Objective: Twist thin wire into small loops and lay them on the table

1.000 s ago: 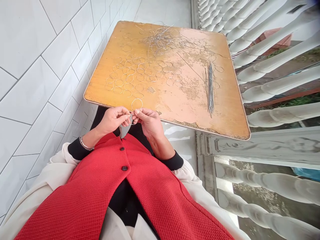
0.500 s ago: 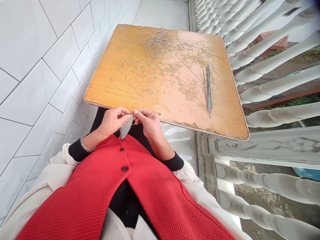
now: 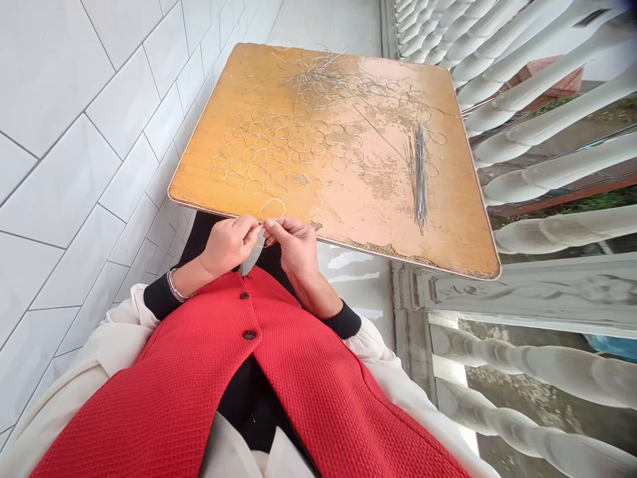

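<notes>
Just past the table's near edge, my left hand (image 3: 229, 243) and my right hand (image 3: 297, 247) meet fingertip to fingertip. Between them is a thin wire ring (image 3: 273, 199), which stands out above the fingers toward the tabletop. A second wire curve shows below the fingertips. Whether it joins the ring is hidden by the fingers. Both hands are closed in a pinch; the left fingers are curled in and the right thumb presses against its forefinger. Many loose wire rings (image 3: 256, 172) lie flat on the worn table (image 3: 343, 216) beyond the hands.
A tangled heap of wire (image 3: 323, 79) sits at the table's far side. To the right lies a bundle of straight wires (image 3: 421, 179). A white tiled wall (image 3: 99, 179) runs along the left, and a white balustrade (image 3: 542, 229) borders the right.
My left fingers have curled in more tightly, and that hand has turned slightly around the wire. My right hand keeps its pinch. The view has shifted a little.
</notes>
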`<state>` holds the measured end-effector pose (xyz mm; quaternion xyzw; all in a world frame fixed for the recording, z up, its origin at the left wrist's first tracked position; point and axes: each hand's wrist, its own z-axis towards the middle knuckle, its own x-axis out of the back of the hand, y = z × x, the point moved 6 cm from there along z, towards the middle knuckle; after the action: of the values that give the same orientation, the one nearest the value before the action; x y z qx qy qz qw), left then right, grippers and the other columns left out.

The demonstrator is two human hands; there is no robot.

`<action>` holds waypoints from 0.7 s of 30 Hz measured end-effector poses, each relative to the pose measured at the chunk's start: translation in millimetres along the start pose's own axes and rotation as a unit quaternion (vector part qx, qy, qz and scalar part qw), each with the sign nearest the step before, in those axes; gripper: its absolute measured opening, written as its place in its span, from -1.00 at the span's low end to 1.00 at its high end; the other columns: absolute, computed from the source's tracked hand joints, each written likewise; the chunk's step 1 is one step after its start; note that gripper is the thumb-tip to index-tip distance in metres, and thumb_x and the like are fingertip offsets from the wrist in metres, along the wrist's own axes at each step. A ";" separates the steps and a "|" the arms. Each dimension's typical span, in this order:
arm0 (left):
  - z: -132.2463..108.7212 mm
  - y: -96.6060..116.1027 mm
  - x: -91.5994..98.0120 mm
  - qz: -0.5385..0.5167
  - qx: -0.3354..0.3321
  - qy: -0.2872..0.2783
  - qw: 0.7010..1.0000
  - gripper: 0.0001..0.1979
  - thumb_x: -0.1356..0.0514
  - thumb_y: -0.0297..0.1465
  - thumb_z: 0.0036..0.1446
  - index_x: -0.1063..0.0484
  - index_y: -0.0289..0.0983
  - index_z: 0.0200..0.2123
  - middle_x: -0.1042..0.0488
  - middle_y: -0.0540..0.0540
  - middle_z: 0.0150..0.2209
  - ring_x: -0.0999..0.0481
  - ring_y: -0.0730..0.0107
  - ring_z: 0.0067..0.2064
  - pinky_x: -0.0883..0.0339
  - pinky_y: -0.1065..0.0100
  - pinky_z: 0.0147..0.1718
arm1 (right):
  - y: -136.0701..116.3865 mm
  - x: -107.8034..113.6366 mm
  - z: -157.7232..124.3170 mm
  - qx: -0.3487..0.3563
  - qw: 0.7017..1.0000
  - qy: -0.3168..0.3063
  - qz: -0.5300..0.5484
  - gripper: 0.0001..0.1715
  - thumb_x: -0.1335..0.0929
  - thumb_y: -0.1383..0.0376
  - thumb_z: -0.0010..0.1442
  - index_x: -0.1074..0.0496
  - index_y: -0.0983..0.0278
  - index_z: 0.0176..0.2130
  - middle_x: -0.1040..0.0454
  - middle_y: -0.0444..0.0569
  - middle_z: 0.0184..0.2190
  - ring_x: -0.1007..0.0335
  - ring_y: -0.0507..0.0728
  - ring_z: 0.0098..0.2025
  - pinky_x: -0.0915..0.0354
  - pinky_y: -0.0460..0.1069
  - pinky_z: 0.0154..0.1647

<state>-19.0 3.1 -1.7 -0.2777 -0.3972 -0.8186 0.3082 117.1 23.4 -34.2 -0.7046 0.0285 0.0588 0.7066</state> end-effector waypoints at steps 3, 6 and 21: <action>0.6 -6.3 0.8 -0.053 0.075 -0.009 0.996 -0.85 -0.14 -0.38 0.22 -0.37 -0.22 -0.42 -0.46 -0.01 -0.51 -0.42 0.43 -0.46 -0.23 0.39 -0.37 | 1.0 -1.4 1.0 -0.027 0.999 -0.006 0.018 -0.61 -0.51 0.00 -0.01 -0.47 0.24 -0.55 -0.45 -0.13 -0.58 -0.25 -0.03 -0.55 -0.28 -0.07 -0.46; -0.7 -12.0 -1.4 -0.162 0.151 -0.033 0.975 -0.85 -0.12 -0.33 0.26 -0.38 -0.22 -0.37 -0.47 0.02 -0.51 -0.45 0.47 -0.47 -0.28 0.43 -0.38 | 0.0 0.6 2.6 -0.040 0.999 -0.003 0.006 -0.59 -0.50 -0.03 0.00 -0.48 0.24 -0.52 -0.48 -0.11 -0.54 -0.27 -0.02 -0.53 -0.30 -0.07 -0.44; -9.2 -14.7 -14.1 -0.386 0.341 -0.089 0.853 -0.93 -0.23 -0.49 0.14 -0.42 -0.31 -0.40 -0.46 0.06 -0.61 -0.42 0.60 -0.62 -0.32 0.56 -0.59 | -3.3 5.7 2.3 -0.001 0.998 -0.029 -0.051 -0.52 -0.46 -0.07 0.05 -0.42 0.25 -0.55 -0.37 -0.16 -0.62 -0.16 -0.05 -0.60 -0.20 -0.07 -0.52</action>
<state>-22.4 6.9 -23.5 -0.0510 -0.7523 -0.6568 0.0065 123.1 25.9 -31.6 -0.7038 -0.0274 0.0431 0.7085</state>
